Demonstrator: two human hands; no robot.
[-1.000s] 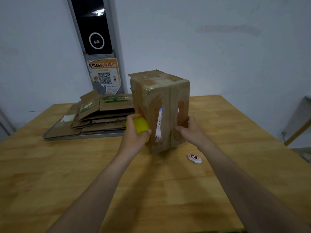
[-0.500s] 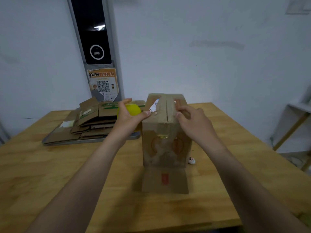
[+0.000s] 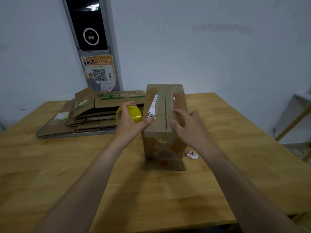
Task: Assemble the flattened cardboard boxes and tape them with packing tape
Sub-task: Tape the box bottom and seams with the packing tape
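An assembled brown cardboard box stands upright mid-table, its two top flaps meeting along a centre seam, one bottom flap splayed toward me. My left hand grips a yellow roll of packing tape, and its thumb touches the box's top left edge. On the right top flap lies my right hand, fingers spread flat and pressing down. A strip of tape shines on the box's near face just below the seam.
A pile of flattened cardboard boxes lies on a grey tray at the back left of the wooden table. A small white object with red marks sits right of the box. A wall panel with a QR poster stands behind.
The box was turned from tilted in my hands to standing on the table. Both hands went from its sides to its top; since half a second ago they have barely shifted.
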